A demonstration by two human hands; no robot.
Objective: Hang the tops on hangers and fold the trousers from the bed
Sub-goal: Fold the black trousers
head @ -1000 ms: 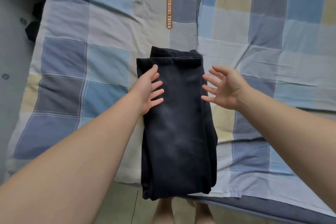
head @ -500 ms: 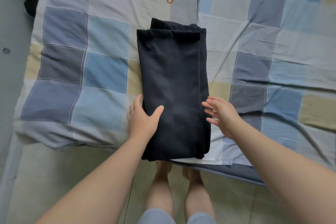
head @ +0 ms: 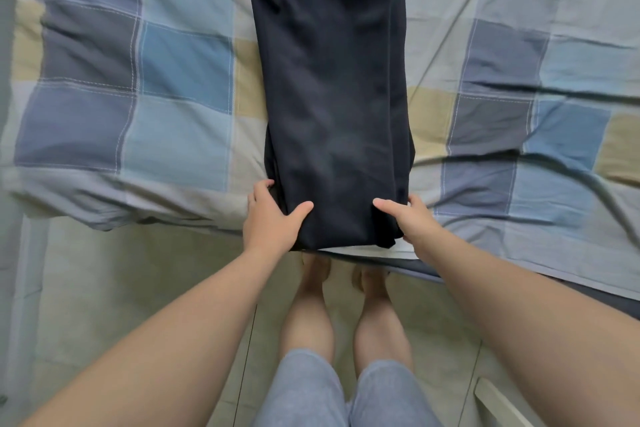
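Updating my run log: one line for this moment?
trousers: folded on bed | left hand: grips near end | right hand: grips near end

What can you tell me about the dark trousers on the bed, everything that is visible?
The trousers are dark navy, a soft matte fabric, folded into a long narrow stack with layered edges showing on the right. They lie flat on the checked bed cover, near end at the bed's edge. The left hand and right hand grip the near corners, thumbs on top.
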